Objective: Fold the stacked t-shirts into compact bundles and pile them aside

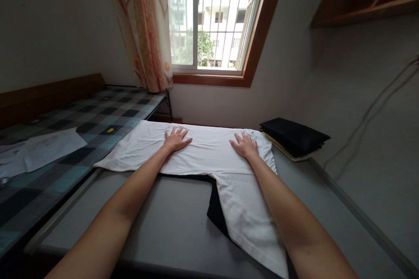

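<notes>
A white shirt lies spread across the grey table, with its sleeve stretching toward the near edge. Black fabric shows from beneath the sleeve and along the shirt's lower edge. My left hand rests flat on the left part of the shirt, fingers spread. On the right part, my right hand presses flat with its fingers apart. Small wrinkles run through the cloth around both hands. Neither hand grips the fabric.
Folded dark cloths form a stack at the table's right, near the wall. Left of the table is a bed with a checkered mattress and white papers on it. A curtain hangs by the barred window; a wooden shelf juts out upper right.
</notes>
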`<move>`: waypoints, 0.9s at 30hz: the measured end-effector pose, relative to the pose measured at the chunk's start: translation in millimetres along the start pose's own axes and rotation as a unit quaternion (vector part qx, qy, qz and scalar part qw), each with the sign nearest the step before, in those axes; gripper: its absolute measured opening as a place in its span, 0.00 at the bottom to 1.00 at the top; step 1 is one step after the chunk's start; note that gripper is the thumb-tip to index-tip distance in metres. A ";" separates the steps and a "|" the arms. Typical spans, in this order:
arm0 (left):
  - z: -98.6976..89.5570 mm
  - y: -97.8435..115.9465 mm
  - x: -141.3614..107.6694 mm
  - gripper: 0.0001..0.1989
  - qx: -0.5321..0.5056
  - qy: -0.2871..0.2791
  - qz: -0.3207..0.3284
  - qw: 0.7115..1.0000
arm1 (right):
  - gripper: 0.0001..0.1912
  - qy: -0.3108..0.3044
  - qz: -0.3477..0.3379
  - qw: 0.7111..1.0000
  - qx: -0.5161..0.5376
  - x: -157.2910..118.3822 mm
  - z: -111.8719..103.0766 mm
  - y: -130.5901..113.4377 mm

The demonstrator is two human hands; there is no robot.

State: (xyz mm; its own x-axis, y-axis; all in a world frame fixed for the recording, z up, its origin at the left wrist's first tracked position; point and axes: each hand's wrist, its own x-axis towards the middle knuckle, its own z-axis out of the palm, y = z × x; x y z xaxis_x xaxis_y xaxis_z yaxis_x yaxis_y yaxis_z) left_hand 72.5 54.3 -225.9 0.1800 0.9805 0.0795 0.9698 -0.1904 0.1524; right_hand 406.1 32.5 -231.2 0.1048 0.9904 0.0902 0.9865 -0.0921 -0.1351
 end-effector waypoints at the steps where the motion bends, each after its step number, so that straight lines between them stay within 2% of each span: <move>1: 0.9 -0.3 1.8 0.33 -0.010 0.012 0.004 1.000 | 0.32 0.016 -0.003 1.000 0.004 0.9 0.1 1.2; 5: 5.6 -2.9 4.1 0.20 -0.053 0.098 0.028 0.993 | 0.26 0.058 -0.021 0.998 0.012 2.4 0.1 7.3; 7: 6.9 -6.6 -1.0 0.17 -0.062 0.127 0.048 0.989 | 0.26 0.044 -0.029 0.999 0.004 -1.9 -0.2 10.5; 9: 6.6 -12.4 -10.0 0.18 -0.059 0.131 0.063 0.988 | 0.30 0.012 -0.038 0.999 -0.008 -10.5 -1.0 14.6; 12: 2.3 -23.1 -28.9 0.21 -0.034 0.108 0.050 0.992 | 0.35 -0.032 -0.048 0.998 -0.022 -28.4 -3.4 23.6; 14: -2.0 -29.9 -43.8 0.24 -0.006 0.072 0.019 0.997 | 0.36 -0.042 -0.042 0.998 -0.034 -40.9 -5.4 30.0; 17: -8.1 -38.7 -66.4 0.30 0.027 0.013 -0.069 0.997 | 0.38 -0.033 -0.010 0.998 -0.053 -55.5 -7.8 36.3; 20: -11.6 -45.7 -82.0 0.37 0.032 -0.009 -0.147 0.989 | 0.37 -0.018 0.017 0.998 -0.057 -63.8 -9.2 36.9; 22: -12.3 -48.6 -86.2 0.40 0.032 -0.014 -0.164 0.986 | 0.36 -0.016 0.021 0.998 -0.057 -67.0 -9.8 35.9; 27: -11.8 -49.5 -84.9 0.40 0.032 -0.018 -0.160 0.987 | 0.33 -0.013 0.023 0.998 -0.051 -71.3 -11.3 34.5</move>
State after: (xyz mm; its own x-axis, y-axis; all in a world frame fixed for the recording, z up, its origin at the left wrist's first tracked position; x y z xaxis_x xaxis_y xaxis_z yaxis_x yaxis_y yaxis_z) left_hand 7.3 -20.1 -228.6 -0.1317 0.9913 0.0026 0.9861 0.1308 0.1021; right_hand 434.1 -42.5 -231.2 0.1478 0.9871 0.0613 0.9886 -0.1457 -0.0374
